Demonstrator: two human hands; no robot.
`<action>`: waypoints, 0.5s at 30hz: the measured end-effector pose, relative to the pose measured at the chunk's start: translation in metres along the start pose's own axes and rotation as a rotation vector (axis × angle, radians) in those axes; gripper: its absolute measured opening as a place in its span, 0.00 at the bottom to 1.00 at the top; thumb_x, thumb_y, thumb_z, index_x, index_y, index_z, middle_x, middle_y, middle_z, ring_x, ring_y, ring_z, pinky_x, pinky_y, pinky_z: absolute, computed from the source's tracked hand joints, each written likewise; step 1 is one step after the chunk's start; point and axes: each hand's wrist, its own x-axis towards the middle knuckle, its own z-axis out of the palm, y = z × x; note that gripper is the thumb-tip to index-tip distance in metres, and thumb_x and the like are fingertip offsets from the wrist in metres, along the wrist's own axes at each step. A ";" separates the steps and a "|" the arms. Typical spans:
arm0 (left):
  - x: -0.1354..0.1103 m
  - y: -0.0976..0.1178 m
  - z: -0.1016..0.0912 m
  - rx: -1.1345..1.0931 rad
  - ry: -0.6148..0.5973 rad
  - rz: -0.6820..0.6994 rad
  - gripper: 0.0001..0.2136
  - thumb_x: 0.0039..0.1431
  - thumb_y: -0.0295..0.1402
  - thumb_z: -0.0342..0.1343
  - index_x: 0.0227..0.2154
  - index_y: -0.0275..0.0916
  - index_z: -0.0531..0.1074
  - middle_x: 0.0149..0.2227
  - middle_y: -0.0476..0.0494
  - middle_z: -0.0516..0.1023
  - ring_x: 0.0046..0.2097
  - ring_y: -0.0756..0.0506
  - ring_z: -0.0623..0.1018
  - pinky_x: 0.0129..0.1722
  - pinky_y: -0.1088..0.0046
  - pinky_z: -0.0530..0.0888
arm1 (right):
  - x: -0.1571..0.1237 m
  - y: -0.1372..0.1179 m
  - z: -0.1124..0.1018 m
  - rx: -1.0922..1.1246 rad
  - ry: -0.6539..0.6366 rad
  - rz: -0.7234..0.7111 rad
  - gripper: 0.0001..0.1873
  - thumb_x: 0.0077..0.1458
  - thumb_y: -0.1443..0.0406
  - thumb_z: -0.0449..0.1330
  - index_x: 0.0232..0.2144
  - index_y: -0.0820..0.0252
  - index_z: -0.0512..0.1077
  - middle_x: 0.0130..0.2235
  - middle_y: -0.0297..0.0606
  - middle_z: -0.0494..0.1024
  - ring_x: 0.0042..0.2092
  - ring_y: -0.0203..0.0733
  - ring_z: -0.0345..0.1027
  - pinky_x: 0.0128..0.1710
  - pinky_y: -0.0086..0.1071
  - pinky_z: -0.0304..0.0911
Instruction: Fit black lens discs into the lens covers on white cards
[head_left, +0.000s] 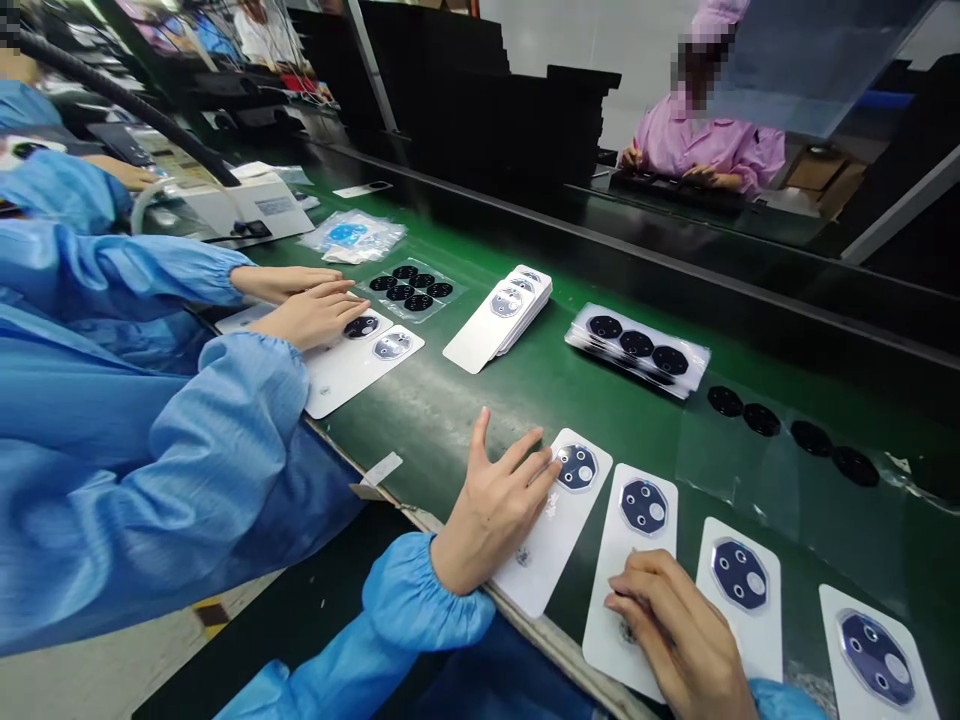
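Observation:
My left hand (499,510) lies spread over a white phone-shaped card (559,545), its fingertips touching the left edge of the dark camera-pattern disc (576,468). My right hand (682,635) is closed, thumb and fingers pinched together, over the lower half of a second white card (645,555). Whatever may be in that pinch is hidden. This second card also has a dark disc (643,507) at its top. To the right lie a third white card (739,590) and a fourth white card (874,650), both with dark discs.
Clear sheets hold black discs (761,420). Behind are a bundle of black discs (637,345), a stack of white cards (499,320) and another disc sheet (411,287). At left, a co-worker's hands (307,310) rest on white cards. The bench edge (420,515) runs in front.

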 end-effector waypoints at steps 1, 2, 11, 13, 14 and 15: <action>0.000 0.000 -0.001 0.001 0.011 0.003 0.11 0.62 0.22 0.46 0.37 0.37 0.73 0.38 0.44 0.80 0.50 0.41 0.75 0.58 0.35 0.49 | 0.000 -0.001 0.000 -0.011 0.002 -0.002 0.06 0.60 0.71 0.51 0.35 0.56 0.66 0.32 0.39 0.71 0.32 0.39 0.69 0.30 0.29 0.65; 0.000 0.001 -0.001 0.001 0.018 0.005 0.11 0.62 0.22 0.45 0.37 0.37 0.73 0.38 0.44 0.80 0.50 0.41 0.75 0.58 0.35 0.49 | -0.001 -0.001 0.000 -0.019 0.009 0.004 0.05 0.60 0.70 0.52 0.33 0.57 0.65 0.31 0.38 0.70 0.30 0.38 0.67 0.28 0.29 0.64; 0.000 0.000 -0.001 -0.005 0.024 0.006 0.11 0.61 0.21 0.45 0.38 0.37 0.72 0.38 0.45 0.79 0.50 0.41 0.75 0.58 0.35 0.50 | -0.006 -0.006 0.001 -0.053 0.092 -0.081 0.06 0.63 0.65 0.50 0.32 0.57 0.64 0.25 0.35 0.69 0.25 0.36 0.65 0.25 0.28 0.62; 0.000 -0.001 0.000 -0.011 0.036 0.009 0.11 0.61 0.21 0.45 0.38 0.37 0.72 0.38 0.44 0.79 0.50 0.40 0.75 0.58 0.35 0.49 | -0.012 -0.010 0.000 -0.107 0.177 -0.155 0.11 0.64 0.60 0.48 0.32 0.57 0.65 0.23 0.35 0.71 0.23 0.37 0.66 0.24 0.29 0.60; 0.000 -0.002 0.001 -0.015 0.040 0.015 0.11 0.61 0.21 0.45 0.38 0.37 0.72 0.38 0.44 0.79 0.49 0.40 0.75 0.58 0.34 0.49 | -0.016 -0.011 -0.002 -0.150 0.235 -0.183 0.12 0.63 0.58 0.49 0.30 0.57 0.65 0.21 0.34 0.69 0.21 0.37 0.64 0.21 0.30 0.58; 0.000 -0.003 0.001 -0.018 0.045 0.023 0.11 0.61 0.21 0.45 0.38 0.37 0.72 0.38 0.44 0.79 0.49 0.39 0.75 0.58 0.34 0.49 | -0.020 -0.012 -0.005 -0.202 0.291 -0.197 0.13 0.61 0.58 0.51 0.27 0.57 0.64 0.19 0.33 0.67 0.19 0.36 0.61 0.19 0.30 0.56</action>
